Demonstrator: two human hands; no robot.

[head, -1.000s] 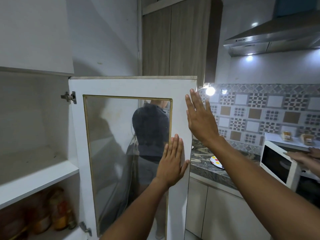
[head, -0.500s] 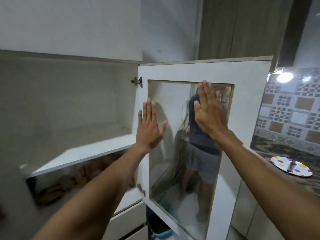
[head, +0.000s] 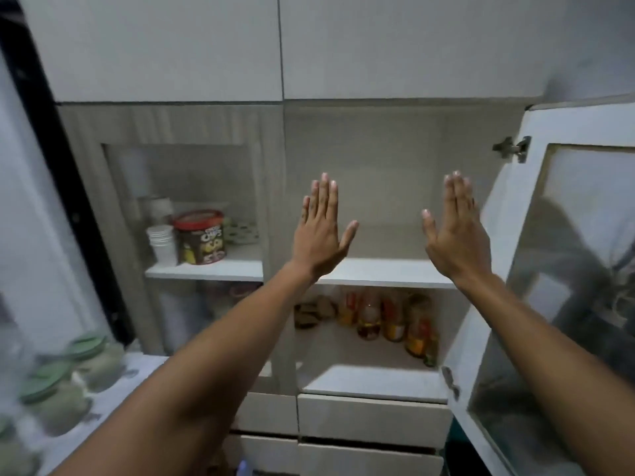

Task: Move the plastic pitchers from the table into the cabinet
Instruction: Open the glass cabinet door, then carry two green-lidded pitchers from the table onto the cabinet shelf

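Note:
I face a white cabinet with its right glass door [head: 570, 276] swung open. The upper shelf [head: 385, 271] inside holds nothing. My left hand [head: 321, 231] and my right hand [head: 455, 235] are both raised flat in front of that shelf, fingers straight and slightly apart, palms forward, holding nothing. Several plastic pitchers with green lids [head: 58, 379] stand blurred on the table at the lower left, well away from both hands.
The lower shelf holds several bottles and jars [head: 381, 321]. Behind the shut left glass door are a chips tub [head: 201, 237] and stacked white cups [head: 162, 243]. Drawers [head: 371, 420] sit below. A dark frame [head: 58, 166] runs down the left.
My view has swung left from the open door to the cabinet's inside. Both hands have left the door's glass and now hover before the upper shelf.

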